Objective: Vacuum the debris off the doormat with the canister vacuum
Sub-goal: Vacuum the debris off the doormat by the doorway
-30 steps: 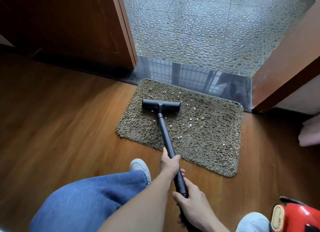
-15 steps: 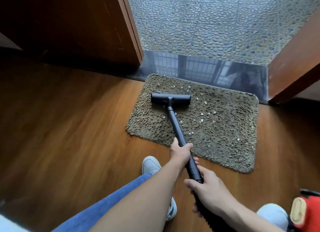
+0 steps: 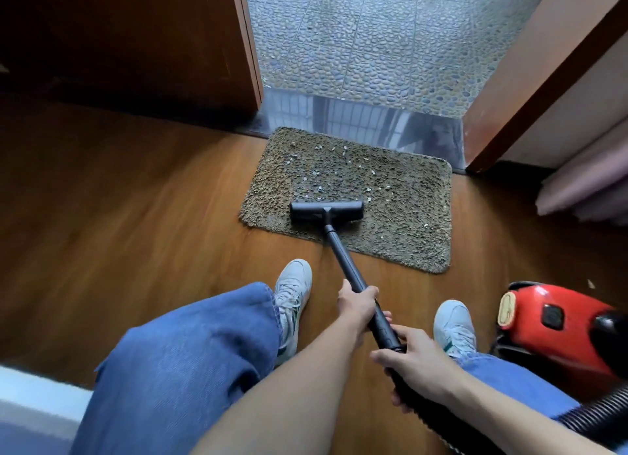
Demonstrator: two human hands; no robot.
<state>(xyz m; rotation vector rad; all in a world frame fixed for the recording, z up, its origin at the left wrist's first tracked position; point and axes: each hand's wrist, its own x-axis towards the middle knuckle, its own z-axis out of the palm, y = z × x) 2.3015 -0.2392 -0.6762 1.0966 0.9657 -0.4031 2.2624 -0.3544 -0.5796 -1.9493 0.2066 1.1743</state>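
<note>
A brown shaggy doormat [image 3: 407, 216] lies on the wooden floor before a doorway. Small white debris bits [image 3: 319, 177] dot its far half. The black floor nozzle [image 3: 326, 211] sits on the mat's near left part. Its black wand [image 3: 343, 261] runs back toward me. My left hand [image 3: 355, 303] grips the wand higher up. Lower down, my right hand [image 3: 413, 363] grips the wand where the ribbed hose begins. The red canister vacuum [image 3: 550, 325] stands on the floor at my right.
A dark polished threshold [image 3: 356, 121] and pebbled floor [image 3: 373, 40] lie beyond the mat. Wooden door frames [image 3: 248, 40] flank the opening. My two feet in pale sneakers [image 3: 292, 291] stand just short of the mat. The black hose [image 3: 598, 414] curves off right. Pale fabric [image 3: 584, 189] lies at right.
The nozzle has been pulled back from the mat's far left part to its near edge. Both hands moved back with the wand, and the camera drew back.
</note>
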